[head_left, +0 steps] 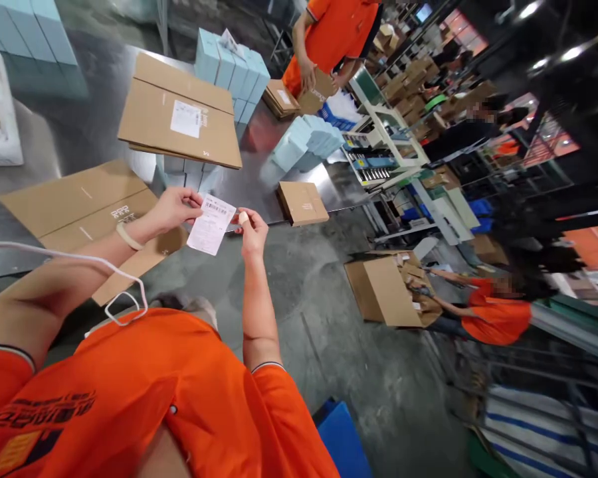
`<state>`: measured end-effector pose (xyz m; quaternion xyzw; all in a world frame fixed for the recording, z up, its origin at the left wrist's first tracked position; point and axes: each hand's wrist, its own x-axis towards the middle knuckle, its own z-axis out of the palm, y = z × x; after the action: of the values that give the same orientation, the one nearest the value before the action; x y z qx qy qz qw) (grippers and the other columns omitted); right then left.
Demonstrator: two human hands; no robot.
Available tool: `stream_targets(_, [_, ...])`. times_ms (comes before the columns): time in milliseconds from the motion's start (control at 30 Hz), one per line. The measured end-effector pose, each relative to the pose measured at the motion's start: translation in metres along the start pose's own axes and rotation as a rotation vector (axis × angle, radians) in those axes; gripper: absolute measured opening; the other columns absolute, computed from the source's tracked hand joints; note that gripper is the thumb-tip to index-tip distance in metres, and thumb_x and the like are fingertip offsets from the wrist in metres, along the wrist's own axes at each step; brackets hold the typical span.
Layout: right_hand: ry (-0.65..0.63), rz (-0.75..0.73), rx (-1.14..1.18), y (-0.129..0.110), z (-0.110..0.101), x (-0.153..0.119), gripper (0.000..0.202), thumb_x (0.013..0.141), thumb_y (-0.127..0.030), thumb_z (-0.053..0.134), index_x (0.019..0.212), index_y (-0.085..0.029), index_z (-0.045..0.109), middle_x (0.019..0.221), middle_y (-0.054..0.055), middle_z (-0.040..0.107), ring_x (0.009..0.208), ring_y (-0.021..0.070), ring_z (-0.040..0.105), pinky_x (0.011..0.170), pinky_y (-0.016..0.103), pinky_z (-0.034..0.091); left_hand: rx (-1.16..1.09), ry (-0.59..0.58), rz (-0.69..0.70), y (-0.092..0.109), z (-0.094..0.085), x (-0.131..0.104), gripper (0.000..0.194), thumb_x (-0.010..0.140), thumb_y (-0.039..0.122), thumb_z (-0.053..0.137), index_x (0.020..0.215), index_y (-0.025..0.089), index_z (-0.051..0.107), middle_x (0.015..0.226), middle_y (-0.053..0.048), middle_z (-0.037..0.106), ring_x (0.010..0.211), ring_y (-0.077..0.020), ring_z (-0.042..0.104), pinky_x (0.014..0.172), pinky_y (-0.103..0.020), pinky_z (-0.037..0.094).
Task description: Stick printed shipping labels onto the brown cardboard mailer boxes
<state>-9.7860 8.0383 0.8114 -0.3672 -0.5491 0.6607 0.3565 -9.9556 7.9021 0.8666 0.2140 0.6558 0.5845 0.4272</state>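
In front of me I hold a white printed shipping label (212, 224) over the table's front edge. The fingers of my left hand (177, 206) pinch its upper left side. My right hand (253, 232) is closed at its upper right edge, with a pale cover on one fingertip. Beneath my left forearm lies a flat brown carton (87, 206). Just beyond my hands, a stack of flat cartons (144, 99) rests on light blue boxes, and a white label (186, 119) lies on its top.
Light blue boxes (232, 70) stand in groups on the metal table (99, 86). A small brown carton (303, 202) sits at its edge. A co-worker in orange (339, 30) handles a carton opposite. Another person (498, 315) reaches into a large carton (379, 289). A blue bin (346, 441) is below right.
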Motion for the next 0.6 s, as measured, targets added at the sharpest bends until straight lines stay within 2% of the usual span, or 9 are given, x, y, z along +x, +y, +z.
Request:
stream_targets(100, [-0.11, -0.018, -0.052, -0.004, -0.01, 0.014, 0.03, 0.083, -0.049, 0.086, 0.089, -0.021, 0.078, 0.081, 0.002, 0.08, 0.07, 0.0159, 0.073, 0.053, 0.022, 0.046, 0.035, 0.037, 0.008, 0.001, 0.007, 0.004, 0.017, 0.071, 0.004, 0.082, 0.077, 0.016, 0.073, 0.071, -0.002, 0.072, 0.063, -0.0157, 0.068, 0.06, -0.026, 0.058])
stream_targets(233, [-0.333, -0.078, -0.097, -0.015, -0.034, 0.04, 0.034, 0.081, -0.054, 0.088, 0.086, -0.021, 0.081, 0.077, 0.0, 0.077, 0.067, 0.0147, 0.07, 0.054, 0.021, 0.045, 0.095, 0.073, 0.035, 0.005, 0.021, 0.013, 0.015, 0.067, 0.007, 0.082, 0.076, 0.016, 0.074, 0.071, -0.003, 0.071, 0.059, -0.0159, 0.065, 0.057, -0.025, 0.052])
stream_targets(367, [-0.467, -0.031, -0.115, -0.027, -0.056, 0.073, 0.035, 0.081, -0.052, 0.092, 0.089, -0.02, 0.081, 0.078, 0.0, 0.077, 0.069, 0.0141, 0.069, 0.058, 0.021, 0.047, 0.158, 0.114, 0.067, 0.014, 0.042, 0.027, 0.014, 0.062, 0.014, 0.082, 0.074, 0.017, 0.075, 0.07, -0.002, 0.073, 0.06, -0.0158, 0.065, 0.058, -0.024, 0.05])
stream_targets(500, [-0.435, 0.034, -0.017, -0.027, -0.073, 0.089, 0.036, 0.074, -0.041, 0.102, 0.088, -0.019, 0.076, 0.074, -0.003, 0.072, 0.072, 0.015, 0.069, 0.069, 0.025, 0.057, 0.242, 0.15, 0.086, 0.024, 0.077, 0.037, 0.016, 0.059, 0.023, 0.083, 0.074, 0.021, 0.077, 0.072, 0.002, 0.077, 0.064, -0.0148, 0.067, 0.061, -0.022, 0.053])
stream_targets(600, [-0.31, 0.016, 0.041, -0.02, -0.091, 0.098, 0.039, 0.071, -0.036, 0.104, 0.088, -0.021, 0.072, 0.073, -0.007, 0.07, 0.07, 0.0133, 0.068, 0.071, 0.024, 0.058, 0.382, 0.146, 0.127, 0.025, 0.104, 0.046, 0.017, 0.062, 0.038, 0.084, 0.076, 0.033, 0.077, 0.072, 0.016, 0.078, 0.069, -0.0133, 0.072, 0.065, -0.021, 0.058])
